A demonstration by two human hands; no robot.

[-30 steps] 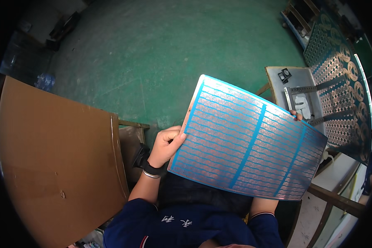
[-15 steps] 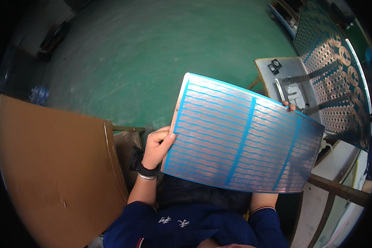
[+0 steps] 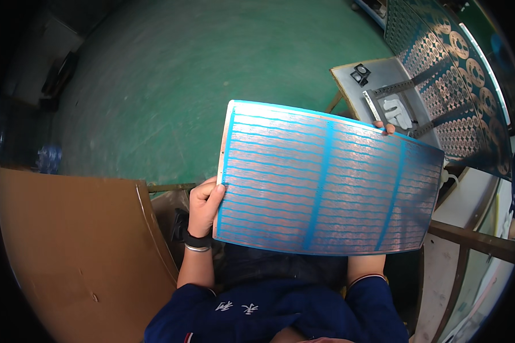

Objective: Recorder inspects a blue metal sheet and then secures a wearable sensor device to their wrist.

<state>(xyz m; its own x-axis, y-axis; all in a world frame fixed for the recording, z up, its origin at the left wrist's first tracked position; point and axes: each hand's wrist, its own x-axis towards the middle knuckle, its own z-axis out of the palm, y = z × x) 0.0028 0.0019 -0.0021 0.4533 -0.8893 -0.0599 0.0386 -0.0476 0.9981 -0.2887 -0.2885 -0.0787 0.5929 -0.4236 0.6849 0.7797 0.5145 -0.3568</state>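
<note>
The patterned blue-and-copper panel (image 3: pixel 269 171) is lifted above the lap, not set down. The left hand (image 3: pixel 203 201) pinches its left edge, thumb on top. Farther off, the right hand (image 3: pixel 387 128) hooks fingertips over the far edge, palm hidden. Beyond, at far right, the tabletop (image 3: pixel 383 71) carries a white glove (image 3: pixel 399 112).
</note>
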